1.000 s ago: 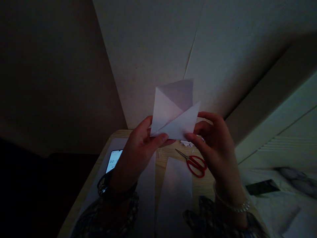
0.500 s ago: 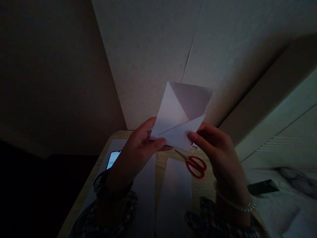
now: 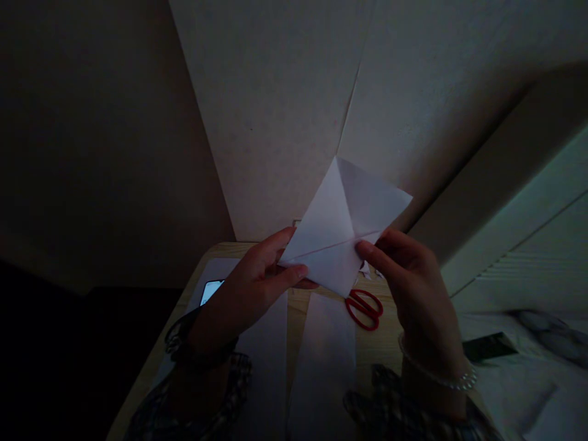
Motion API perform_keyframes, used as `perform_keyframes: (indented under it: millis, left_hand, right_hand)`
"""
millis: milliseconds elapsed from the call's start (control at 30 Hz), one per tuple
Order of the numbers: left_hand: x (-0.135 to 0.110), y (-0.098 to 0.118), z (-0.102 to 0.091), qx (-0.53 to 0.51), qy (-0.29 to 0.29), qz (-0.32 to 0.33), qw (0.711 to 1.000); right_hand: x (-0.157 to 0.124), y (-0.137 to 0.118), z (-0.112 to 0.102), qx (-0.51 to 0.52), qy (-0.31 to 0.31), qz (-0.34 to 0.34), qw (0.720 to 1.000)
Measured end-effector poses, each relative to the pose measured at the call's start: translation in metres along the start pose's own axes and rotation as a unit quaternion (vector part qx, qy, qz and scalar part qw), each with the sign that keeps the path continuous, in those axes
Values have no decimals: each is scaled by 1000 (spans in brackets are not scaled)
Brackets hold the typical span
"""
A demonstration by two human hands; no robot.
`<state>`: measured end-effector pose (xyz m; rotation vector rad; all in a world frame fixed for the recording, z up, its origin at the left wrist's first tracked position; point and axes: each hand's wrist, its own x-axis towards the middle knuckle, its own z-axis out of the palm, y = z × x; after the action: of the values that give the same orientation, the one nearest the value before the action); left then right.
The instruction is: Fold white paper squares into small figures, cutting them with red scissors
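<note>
A folded sheet of white paper is held up above the small table, with flaps creased towards its middle. My left hand grips its left corner, thumb on top and fingers beneath. On the right edge, my right hand pinches the paper between thumb and fingers. Below the paper lie red-handled scissors, their blades now covered by its lower corner. A strip of white paper rests on the table nearer to me.
Under my left forearm, a lit phone lies on another white sheet. Small paper scraps sit behind the scissors on the wooden table. A wall rises behind. At right, a dark flat item lies on pale cloth.
The folded paper has turned clockwise, and its lower corner has dropped over the scissors' blades. The lower flap now lies closer against the sheet. Both hands keep their grip.
</note>
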<state>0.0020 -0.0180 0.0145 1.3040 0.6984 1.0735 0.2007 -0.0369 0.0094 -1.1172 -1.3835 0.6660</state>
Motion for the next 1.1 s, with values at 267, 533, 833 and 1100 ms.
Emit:
perform_keyframes:
  millis: [267,533,833,1100]
  left_hand:
    - [1,0,1,11,18,2,1000]
    - [4,-5,-4,-31,107,40,993]
    - [6,-8,-5,-26,177,77,981]
    - [8,-4,-5,-15,220,109,969]
  right_hand:
    - [1,3,-3,-18,2,-19,1000]
    - [1,-4,0,5,-1,34,999]
    - [-6,-11,5,7,8,44,999]
    - [-6,-14,6,11,-4,55,998]
